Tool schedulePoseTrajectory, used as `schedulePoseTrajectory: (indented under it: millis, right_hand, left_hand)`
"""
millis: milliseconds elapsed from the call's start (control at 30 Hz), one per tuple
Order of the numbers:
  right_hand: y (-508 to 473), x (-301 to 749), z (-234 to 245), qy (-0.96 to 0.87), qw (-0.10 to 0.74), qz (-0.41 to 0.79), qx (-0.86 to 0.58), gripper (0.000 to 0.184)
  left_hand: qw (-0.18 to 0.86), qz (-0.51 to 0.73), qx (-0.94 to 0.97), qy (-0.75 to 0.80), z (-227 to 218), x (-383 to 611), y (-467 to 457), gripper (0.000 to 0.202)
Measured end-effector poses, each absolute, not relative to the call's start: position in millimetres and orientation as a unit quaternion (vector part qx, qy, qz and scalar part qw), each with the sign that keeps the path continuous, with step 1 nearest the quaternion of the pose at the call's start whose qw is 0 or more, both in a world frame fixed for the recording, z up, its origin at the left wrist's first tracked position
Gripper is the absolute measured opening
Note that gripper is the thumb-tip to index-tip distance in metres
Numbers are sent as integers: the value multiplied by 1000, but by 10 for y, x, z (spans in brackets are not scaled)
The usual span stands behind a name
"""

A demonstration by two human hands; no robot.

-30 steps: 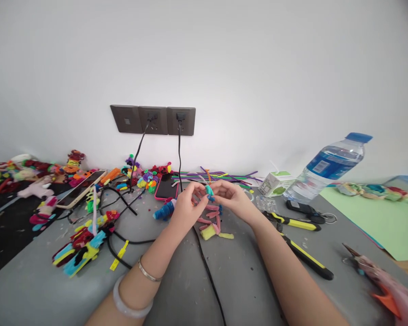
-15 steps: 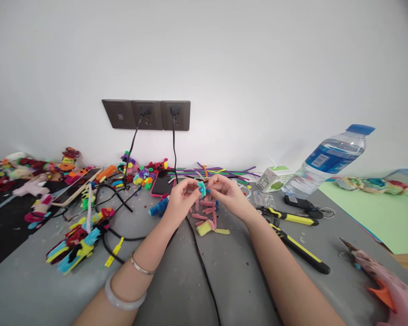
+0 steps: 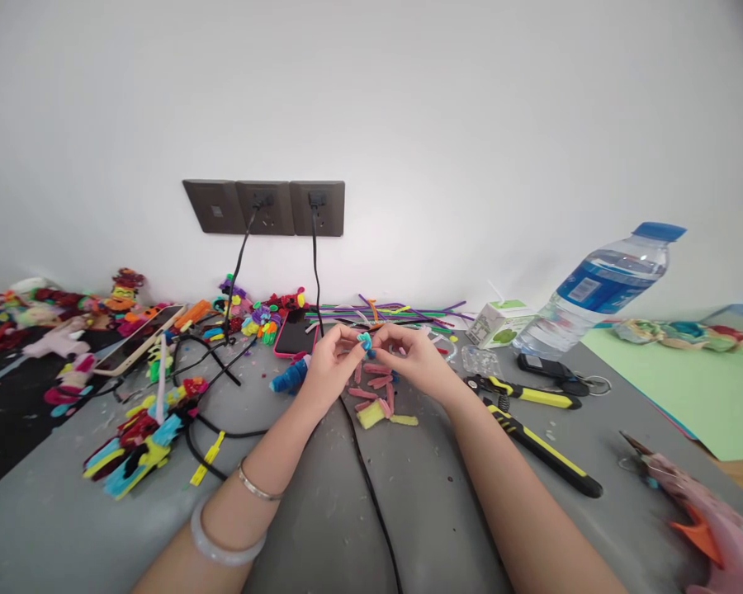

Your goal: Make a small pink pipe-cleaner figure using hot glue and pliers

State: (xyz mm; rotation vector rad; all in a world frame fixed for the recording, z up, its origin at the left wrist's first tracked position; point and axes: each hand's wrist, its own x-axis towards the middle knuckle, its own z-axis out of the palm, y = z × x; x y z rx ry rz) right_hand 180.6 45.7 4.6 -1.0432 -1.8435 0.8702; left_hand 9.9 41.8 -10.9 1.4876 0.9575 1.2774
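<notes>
Between my two hands, above the grey table [image 3: 421, 511], is a small bent piece of turquoise pipe cleaner [image 3: 365, 341]. My left hand [image 3: 329, 363] pinches it with thumb and fingertips. My right hand [image 3: 416, 359] closes its thumb and fingers on the piece's other side; the exact contact is partly hidden. Below them lie several short pink pipe cleaner pieces [image 3: 379, 382] beside a yellow fuzzy bundle [image 3: 371, 414]. A blue coiled pipe cleaner piece [image 3: 290, 376] rests left of my left hand.
Yellow-black pliers [image 3: 538, 445], a car key [image 3: 545, 367], a small carton [image 3: 501, 323] and a water bottle [image 3: 594, 285] stand or lie right. Pipe cleaner figures [image 3: 142, 445], a phone [image 3: 295, 332] and black cables [image 3: 362, 462] spread left. Long pipe cleaners [image 3: 402, 315] lie behind.
My right hand has shifted slightly left, toward my left hand, and its fingertips are now closer to the turquoise piece. The things on the table have stayed put.
</notes>
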Motion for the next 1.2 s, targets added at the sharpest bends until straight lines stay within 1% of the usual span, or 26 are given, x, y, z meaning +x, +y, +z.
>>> schedulePoseTrajectory:
  millis: [167,300,400,500,667,833,1000,1100,1200]
  right_hand:
    - [422,1793,84,-729,404,367,-413,5]
    - [399,1796,117,-717,397,410,-401,6]
    - [387,1802,117,-694,395,468,-379,10]
    - [389,1797,98,-676,394,506,-363,12]
    - [416,1775,71,-670,425,480,-374,15]
    - [418,1798,88,-673,424,475,-377,15]
    - [408,1818,94,-674,411,493,-366,19]
    - [403,1808,74,-675,400,503,-362,18]
    - [398,1798,55,-680,386,507,-362,18]
  left_hand:
    - [465,517,607,386,-95,101,413,27]
    - [466,522,611,371,-81,115,403,24]
    - [474,525,601,372,-73,121,394,26]
    - [504,522,579,373,-63,119,382,31]
    - [531,486,584,375,-46,124,356,33]
    - [519,483,606,360,-80,128,363,22]
    - [462,483,639,380,-84,115,357,16]
    - [390,471,674,415,-53,112,329,14]
    - [295,453,709,453,-24,103,308,15]
